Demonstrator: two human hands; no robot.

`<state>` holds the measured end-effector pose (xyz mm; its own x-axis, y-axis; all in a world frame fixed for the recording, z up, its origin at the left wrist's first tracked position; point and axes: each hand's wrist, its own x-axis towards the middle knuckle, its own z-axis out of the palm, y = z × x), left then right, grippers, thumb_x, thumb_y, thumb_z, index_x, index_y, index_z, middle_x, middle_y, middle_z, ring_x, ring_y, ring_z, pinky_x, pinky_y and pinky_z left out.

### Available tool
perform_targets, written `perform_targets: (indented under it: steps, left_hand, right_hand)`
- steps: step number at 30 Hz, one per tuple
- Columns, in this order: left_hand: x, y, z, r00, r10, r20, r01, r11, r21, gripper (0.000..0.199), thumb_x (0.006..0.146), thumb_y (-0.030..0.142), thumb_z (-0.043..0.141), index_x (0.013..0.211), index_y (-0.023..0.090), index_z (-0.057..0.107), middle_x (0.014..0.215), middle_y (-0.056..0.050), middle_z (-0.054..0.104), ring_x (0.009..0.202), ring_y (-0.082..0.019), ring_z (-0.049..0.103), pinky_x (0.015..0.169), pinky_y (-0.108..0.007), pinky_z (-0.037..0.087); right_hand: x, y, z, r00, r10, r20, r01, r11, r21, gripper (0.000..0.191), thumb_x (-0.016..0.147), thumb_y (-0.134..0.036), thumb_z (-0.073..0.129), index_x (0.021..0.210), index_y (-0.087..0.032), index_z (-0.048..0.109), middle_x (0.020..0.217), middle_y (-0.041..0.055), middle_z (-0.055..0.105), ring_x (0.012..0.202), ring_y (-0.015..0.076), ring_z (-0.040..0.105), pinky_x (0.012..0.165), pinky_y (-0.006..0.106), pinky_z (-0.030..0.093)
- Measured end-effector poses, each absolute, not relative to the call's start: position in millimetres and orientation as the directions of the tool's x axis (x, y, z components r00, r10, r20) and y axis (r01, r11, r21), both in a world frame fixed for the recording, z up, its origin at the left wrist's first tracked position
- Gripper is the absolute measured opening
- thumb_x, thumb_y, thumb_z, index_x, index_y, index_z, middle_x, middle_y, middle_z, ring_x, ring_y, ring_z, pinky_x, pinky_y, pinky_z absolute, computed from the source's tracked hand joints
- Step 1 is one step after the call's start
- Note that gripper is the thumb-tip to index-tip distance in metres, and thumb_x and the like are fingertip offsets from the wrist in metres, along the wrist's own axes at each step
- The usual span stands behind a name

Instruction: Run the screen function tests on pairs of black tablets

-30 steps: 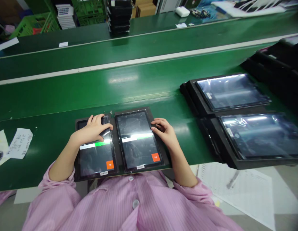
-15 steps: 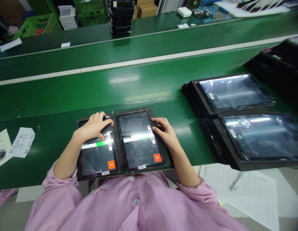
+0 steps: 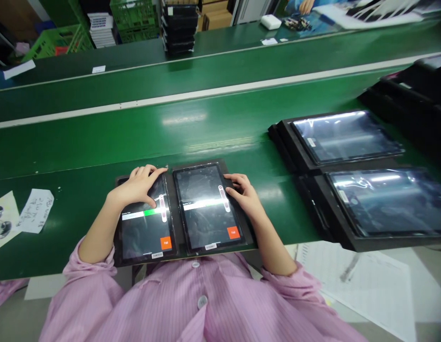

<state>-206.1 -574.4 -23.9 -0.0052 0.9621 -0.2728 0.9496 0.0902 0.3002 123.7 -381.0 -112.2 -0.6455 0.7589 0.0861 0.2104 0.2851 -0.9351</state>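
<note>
Two tablets lie side by side at the near edge of the green bench, each showing an orange "Fail" box. Over the upper part of the left tablet (image 3: 140,235) rests my left hand (image 3: 136,187), fingers spread, thumb on or just above the screen. The right tablet (image 3: 202,223) has its screen uncovered. My right hand (image 3: 243,194) is at its right edge, fingers bent and apart, touching the dark tray (image 3: 222,166) or the tablet's edge; exact contact is unclear.
Two more tablets (image 3: 348,135) (image 3: 387,202) sit in black trays at the right. Handwritten paper (image 3: 37,210) lies at the left. Beyond the bench's pale strip (image 3: 192,94) stand a black stack (image 3: 179,28) and a white box (image 3: 270,22). A person's hand (image 3: 306,6) shows at the top.
My left index finger has straightened toward the left tablet's upper right corner. My right hand stays put. Another person's hand has appeared at the top. The view has shifted slightly.
</note>
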Motion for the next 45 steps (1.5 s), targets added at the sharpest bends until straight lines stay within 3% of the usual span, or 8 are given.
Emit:
perform_targets:
  steps: [4,9,24,31,34,37,41,45]
  left_hand:
    - [-252,-589,-24,-0.057,0.945,-0.322,0.93,0.168,0.328,0.116,0.064,0.053,0.084,0.158,0.03,0.019,0.139,-0.014,0.043,0.134,-0.04,0.04,0.114,-0.055,0.028]
    - [-312,-612,-21,-0.01,0.877,-0.48,0.845,0.264,0.466,0.084,0.067,0.053,0.079,0.14,0.025,0.048,0.131,-0.01,0.053,0.123,-0.031,0.053,0.103,-0.038,0.044]
    - [-325,-615,-38,-0.021,0.918,-0.396,0.715,0.291,0.636,0.076,0.06,0.048,0.088,0.126,0.023,0.06,0.122,-0.006,0.061,0.114,-0.029,0.06,0.098,-0.037,0.048]
    - [-315,-651,-60,-0.171,0.96,-0.219,0.556,0.278,0.783,0.074,0.075,0.05,0.08,0.141,0.028,0.052,0.145,-0.009,0.053,0.133,-0.033,0.051,0.112,-0.045,0.042]
    - [-288,-669,-83,-0.354,0.935,-0.032,0.489,0.214,0.846,0.077,0.087,0.055,0.067,0.153,0.028,0.037,0.154,-0.013,0.044,0.144,-0.032,0.04,0.121,-0.049,0.029]
    - [-252,-677,-109,-0.593,0.792,0.149,0.411,0.138,0.901,0.076,0.096,0.063,0.048,0.159,0.028,0.022,0.163,-0.014,0.03,0.152,-0.029,0.024,0.125,-0.052,0.016]
    - [-225,-673,-126,-0.731,0.659,0.177,0.223,-0.014,0.975,0.069,0.098,0.069,0.031,0.158,0.036,0.021,0.168,-0.007,0.021,0.155,-0.026,0.017,0.126,-0.052,0.014]
    - [-246,-646,-127,-0.714,0.674,0.191,0.229,-0.033,0.973,0.071,0.096,0.072,0.034,0.157,0.036,0.026,0.166,-0.005,0.027,0.154,-0.025,0.02,0.127,-0.048,0.012]
  right_hand:
    - [125,-380,-115,-0.644,0.761,0.078,0.188,0.257,-0.948,0.043,0.085,-0.04,0.068,0.127,-0.03,0.062,0.123,0.0066,0.053,0.114,0.0281,0.056,0.103,0.045,0.047]
    - [126,-380,-117,-0.651,0.754,0.09,0.193,0.28,-0.94,0.044,0.086,-0.042,0.066,0.129,-0.031,0.059,0.123,0.007,0.053,0.115,0.0296,0.055,0.102,0.046,0.048]
    - [125,-380,-133,-0.645,0.756,0.117,0.23,0.337,-0.913,0.06,0.091,-0.047,0.059,0.146,-0.034,0.039,0.127,0.0091,0.045,0.123,0.0314,0.049,0.109,0.051,0.042]
    - [124,-383,-138,-0.616,0.776,0.137,0.224,0.339,-0.914,0.062,0.092,-0.046,0.058,0.148,-0.034,0.036,0.128,0.0091,0.046,0.121,0.0309,0.05,0.107,0.051,0.043]
    - [124,-385,-139,-0.601,0.784,0.156,0.2,0.336,-0.92,0.062,0.092,-0.044,0.058,0.149,-0.033,0.035,0.128,0.0091,0.047,0.119,0.0302,0.051,0.106,0.05,0.044]
    - [123,-386,-138,-0.58,0.795,0.177,0.176,0.334,-0.926,0.065,0.092,-0.043,0.058,0.15,-0.033,0.03,0.134,0.0106,0.047,0.126,0.0311,0.048,0.106,0.051,0.043]
    - [121,-384,-136,-0.613,0.772,0.171,0.136,0.316,-0.939,0.07,0.092,-0.04,0.058,0.153,-0.034,0.024,0.149,0.0113,0.039,0.138,0.0318,0.038,0.112,0.054,0.035]
    - [110,-369,-140,-0.64,0.755,0.146,0.055,0.234,-0.971,0.067,0.091,-0.04,0.054,0.152,-0.033,0.027,0.156,0.0081,0.036,0.145,0.0308,0.03,0.12,0.053,0.023]
